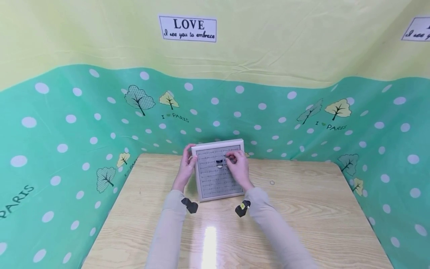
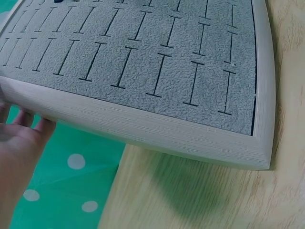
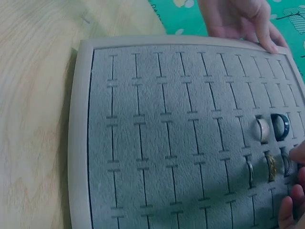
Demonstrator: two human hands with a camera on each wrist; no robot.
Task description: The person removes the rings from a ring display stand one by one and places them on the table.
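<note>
A ring display tray (image 1: 218, 179), grey and slotted inside a pale frame, stands tilted up on the table. My left hand (image 1: 186, 165) grips its upper left edge, thumb on the front of the frame and fingers behind. Fingertips of my right hand (image 1: 237, 166) pinch a silver ring (image 3: 287, 162) at a slot, partly covering it. Beside that ring sit a gold ring (image 3: 271, 167) and a thin silver ring (image 3: 251, 171). In the adjoining row are a black ring (image 3: 282, 126) and a wide silver ring (image 3: 262, 130).
One loose ring (image 1: 272, 182) lies on the wooden table (image 1: 302, 209), right of the tray. A green and yellow patterned cloth (image 1: 215, 112) hangs behind and along both sides of the table.
</note>
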